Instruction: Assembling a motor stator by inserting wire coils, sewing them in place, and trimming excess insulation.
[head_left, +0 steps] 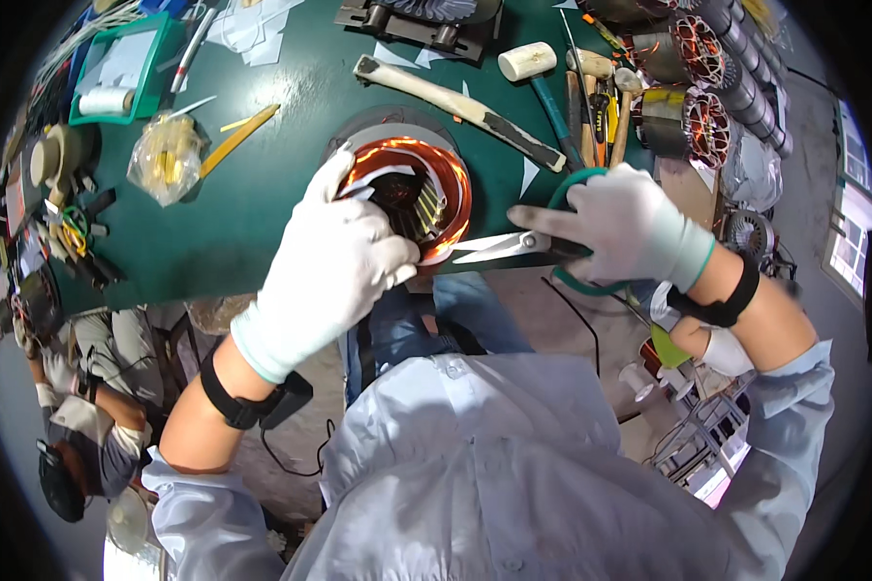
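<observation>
A motor stator (461,194) with copper windings stands on the green table's near edge, white insulating paper strips showing inside its ring. My left hand (334,257), in a white glove, grips its left and near side, fingers curled at the winding. Scissors (513,244) with green handles are in my gloved right hand (625,228), at the stator's right. Their blades are slightly apart and point left, the tips close to the near right rim of the winding. One finger of the right hand stretches out above the scissors' pivot.
Beyond the stator lies a worn wooden stick (455,108). Further right are a white-headed mallet (530,64), hand tools and more wound stators (686,126). At left sit a plastic bag (168,160), a yellow strip (239,140) and a green tray (155,82). Another person (97,426) works at lower left.
</observation>
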Available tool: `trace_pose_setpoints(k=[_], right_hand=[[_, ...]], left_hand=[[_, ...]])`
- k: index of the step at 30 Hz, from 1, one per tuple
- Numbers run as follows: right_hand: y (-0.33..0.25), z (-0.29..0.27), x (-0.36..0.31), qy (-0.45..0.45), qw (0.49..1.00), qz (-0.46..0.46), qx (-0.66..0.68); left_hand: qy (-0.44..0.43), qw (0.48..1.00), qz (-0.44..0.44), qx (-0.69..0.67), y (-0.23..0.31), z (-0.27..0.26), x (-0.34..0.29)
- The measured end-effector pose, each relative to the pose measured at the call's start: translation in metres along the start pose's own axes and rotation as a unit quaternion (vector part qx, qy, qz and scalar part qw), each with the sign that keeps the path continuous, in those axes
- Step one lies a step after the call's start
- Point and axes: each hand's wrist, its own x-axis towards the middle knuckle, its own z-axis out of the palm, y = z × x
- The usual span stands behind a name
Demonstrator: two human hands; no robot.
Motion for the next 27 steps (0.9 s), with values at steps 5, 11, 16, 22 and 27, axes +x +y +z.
trace_pose_setpoints(k=[5,11,16,22,27], right_hand=[[0.007,0.006,0.018,-0.01,0.997,-0.041,-0.061],[-0.001,0.017,0.014,0.008,0.998,-0.023,-0.059],[-0.01,0.023,0.014,0.015,0.998,-0.029,-0.054],[-0.066,-0.005,0.01,-0.048,0.995,0.06,0.07],[-0.086,-0.002,0.043,0.155,0.969,0.006,0.193]], left_hand=[[-0.003,1.0,-0.02,0.015,0.002,0.009,-0.002],[0.016,0.998,-0.057,-0.034,0.004,0.018,-0.005],[0.015,0.998,-0.048,-0.033,0.002,0.021,-0.007],[0.02,0.999,-0.036,-0.017,0.003,0.022,-0.008],[0.034,0.999,-0.033,-0.009,0.006,0.027,-0.003]])
